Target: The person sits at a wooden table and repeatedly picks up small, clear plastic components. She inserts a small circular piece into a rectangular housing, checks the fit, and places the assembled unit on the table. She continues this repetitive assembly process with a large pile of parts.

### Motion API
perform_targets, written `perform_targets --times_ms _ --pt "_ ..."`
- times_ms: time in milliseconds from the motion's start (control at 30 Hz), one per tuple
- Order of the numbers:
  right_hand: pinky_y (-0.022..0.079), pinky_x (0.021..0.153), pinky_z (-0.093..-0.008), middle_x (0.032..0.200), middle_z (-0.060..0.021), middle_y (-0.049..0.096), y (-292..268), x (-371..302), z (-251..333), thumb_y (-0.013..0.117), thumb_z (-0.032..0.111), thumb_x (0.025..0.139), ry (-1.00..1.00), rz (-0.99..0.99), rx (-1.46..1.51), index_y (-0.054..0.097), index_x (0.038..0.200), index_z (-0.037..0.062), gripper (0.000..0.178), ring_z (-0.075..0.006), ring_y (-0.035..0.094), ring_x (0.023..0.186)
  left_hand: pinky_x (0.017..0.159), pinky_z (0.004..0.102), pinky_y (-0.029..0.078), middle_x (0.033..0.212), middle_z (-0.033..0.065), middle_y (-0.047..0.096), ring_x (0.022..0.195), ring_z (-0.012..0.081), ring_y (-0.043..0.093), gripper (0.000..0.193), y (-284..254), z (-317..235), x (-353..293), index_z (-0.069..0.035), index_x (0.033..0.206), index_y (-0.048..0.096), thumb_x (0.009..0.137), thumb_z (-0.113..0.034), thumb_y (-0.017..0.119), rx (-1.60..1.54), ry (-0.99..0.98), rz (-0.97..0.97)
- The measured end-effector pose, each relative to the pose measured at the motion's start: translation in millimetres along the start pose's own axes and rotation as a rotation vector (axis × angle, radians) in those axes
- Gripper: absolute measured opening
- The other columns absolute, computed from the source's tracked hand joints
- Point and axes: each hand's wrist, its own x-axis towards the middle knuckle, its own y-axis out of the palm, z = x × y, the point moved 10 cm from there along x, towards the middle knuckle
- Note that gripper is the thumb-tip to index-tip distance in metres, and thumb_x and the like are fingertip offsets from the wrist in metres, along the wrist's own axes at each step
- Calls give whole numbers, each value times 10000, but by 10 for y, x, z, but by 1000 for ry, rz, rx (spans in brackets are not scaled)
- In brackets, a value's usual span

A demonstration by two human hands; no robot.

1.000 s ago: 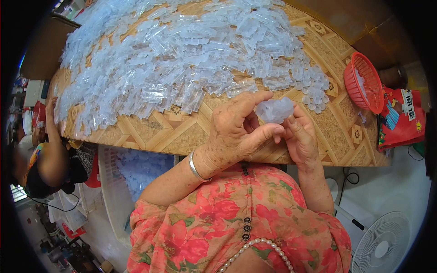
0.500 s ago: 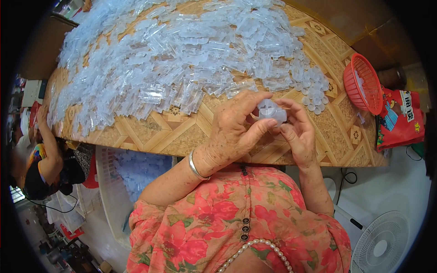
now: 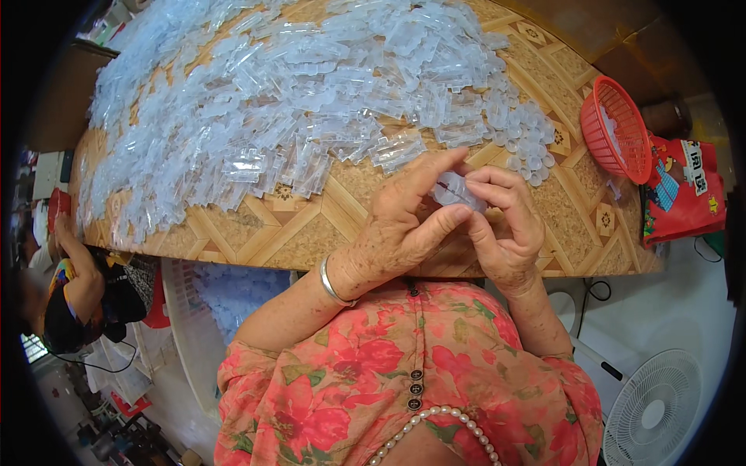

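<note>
Translucent pale-blue plastic forms the small rounded piece (image 3: 458, 193) held in the bent fingers of the left hand (image 3: 398, 219) and right hand (image 3: 511, 227) above the worktop's (image 3: 338, 213) near side, seemingly mid-adjustment, which would call for steady left support and light right-hand pressure.

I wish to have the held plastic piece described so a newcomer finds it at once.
Start at the brown patterned table; above its near side, the left hand, with a silver metal bracelet at the wrist, faces the right hand. Between them is the translucent bluish rounded plastic piece. Unlike the pale plastic pieces heaped beyond, it is held.
</note>
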Motion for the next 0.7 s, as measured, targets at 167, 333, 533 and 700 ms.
perform_targets --times_ms 167,333,533,700 --pt "544 901 -367 1185 -146 671 -12 -37 -30 777 91 886 26 -70 31 669 1151 34 292 -276 664 1083 1064 365 466 1385 144 604 1266 230 582 500 15 17 -9 15 1455 531 1008 -159 672 -133 -63 17" --pt "532 927 -379 1197 -147 669 3 -60 -58 822 86 833 41 -103 77 655 1170 52 377 -284 654 1105 1077 382 450 1314 160 641 1246 257 595 424 -11 -175 41 26 1387 574 1025 -186 639 93 100 34" --pt "533 910 -383 1188 -142 658 37 -38 28 860 106 799 5 -126 16 649 1199 61 453 -292 647 1086 1015 358 483 1250 137 658 1157 220 621 369 -70 -192 7 23 1317 611 1012 -178 662 86 87 -47" --pt "537 888 -366 1180 -129 641 48 -87 -46 849 170 848 70 -105 25 633 1249 52 470 -273 648 1056 777 300 528 1116 81 699 886 166 644 394 -94 -195 -15 -29 1198 679 879 -214 820 73 80 -147"
